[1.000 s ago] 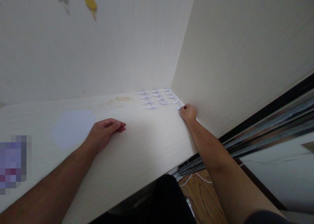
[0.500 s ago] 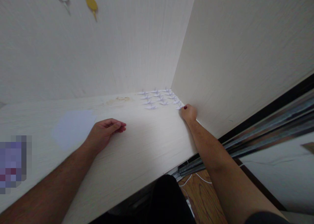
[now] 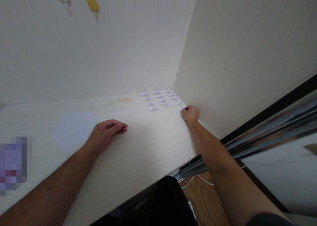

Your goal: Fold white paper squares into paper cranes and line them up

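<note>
My right hand (image 3: 190,114) curled narrow at the end crane (image 3: 180,109); can't tell if I'm pinching it. Other cranes (image 3: 160,96) in rows on the counter (image 3: 148,153), beyond and left of that hand. My left hand (image 3: 107,132) narrow, thumb against fingers, paper (image 3: 73,127) just left of it.

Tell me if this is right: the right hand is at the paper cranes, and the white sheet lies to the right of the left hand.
Wrong side: the head view shows the white sheet to the left of the left hand. The right hand is at the paper cranes.
</note>
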A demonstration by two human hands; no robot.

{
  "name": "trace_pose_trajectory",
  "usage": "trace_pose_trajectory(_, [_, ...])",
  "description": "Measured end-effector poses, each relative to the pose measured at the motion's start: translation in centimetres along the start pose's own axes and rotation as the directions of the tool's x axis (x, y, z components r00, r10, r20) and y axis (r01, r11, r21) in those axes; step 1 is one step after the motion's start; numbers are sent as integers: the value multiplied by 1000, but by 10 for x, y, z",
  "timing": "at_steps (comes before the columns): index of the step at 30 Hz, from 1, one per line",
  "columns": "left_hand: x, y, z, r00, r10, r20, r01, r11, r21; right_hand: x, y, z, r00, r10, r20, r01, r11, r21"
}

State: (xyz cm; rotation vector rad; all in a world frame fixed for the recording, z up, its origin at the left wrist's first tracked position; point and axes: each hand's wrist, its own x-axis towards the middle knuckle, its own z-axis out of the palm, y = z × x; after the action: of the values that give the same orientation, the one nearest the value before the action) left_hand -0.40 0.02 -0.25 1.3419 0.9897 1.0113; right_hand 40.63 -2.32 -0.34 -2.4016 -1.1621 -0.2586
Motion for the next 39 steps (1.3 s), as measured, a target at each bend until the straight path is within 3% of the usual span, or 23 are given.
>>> trace_pose_trajectory(9, [-1, 1, 1, 1000, -25, -6, 25, 1000, 9, 0, 0, 1, 1000, 12, -8, -11, 998, 59])
trace_pose_trajectory(12, [-2, 2, 2, 1000, -9, -10, 9, 1000, 9, -3, 5, -2, 999, 15, -32, -10, 988, 156])
trace_pose_trajectory(16, [-6, 4, 7, 1000, 3, -1, -3, 1000, -16, -18, 1, -5, 982, 85, -166, -16, 923, 384])
trace_pose_trajectory(19, [-6, 4, 9, 1000, 1, 18, 1, 998, -67, -41, -29, -10, 986, 99, -132, 1, 797, 604])
trace_pose_trajectory(23, [-8, 3, 11, 1000, 21, 4, -21, 990, -143, -84, -104, -20, 996, -44, 74, -36, 572, 820])
trace_pose_trajectory(26, [-11, 3, 12, 999, 40, -11, -42, 988, -150, -112, -165, -17, 961, -156, 227, -141, 429, 892])
trace_pose_trajectory(29, [-13, 5, 12, 997, 60, -39, -65, 985, -157, -131, -210, -5, 924, -207, 321, -245, 322, 914])
trace_pose_trajectory(31, [-14, 6, 12, 996, 64, -65, -74, 983, -171, -139, -226, 5, 909, -194, 369, -317, 254, 914])
trace_pose_trajectory(33, [-14, 7, 12, 994, 60, -87, -75, 981, -177, -144, -231, 14, 917, -189, 351, -307, 231, 924])
trace_pose_trajectory(37, [-14, 8, 12, 989, 59, -138, -83, 980, -179, -142, -223, 25, 923, -238, 303, -248, 235, 940])
trace_pose_trajectory(39, [-13, 9, 10, 984, 45, -175, -73, 985, -158, -138, -220, 26, 926, -205, 317, -280, 192, 941])
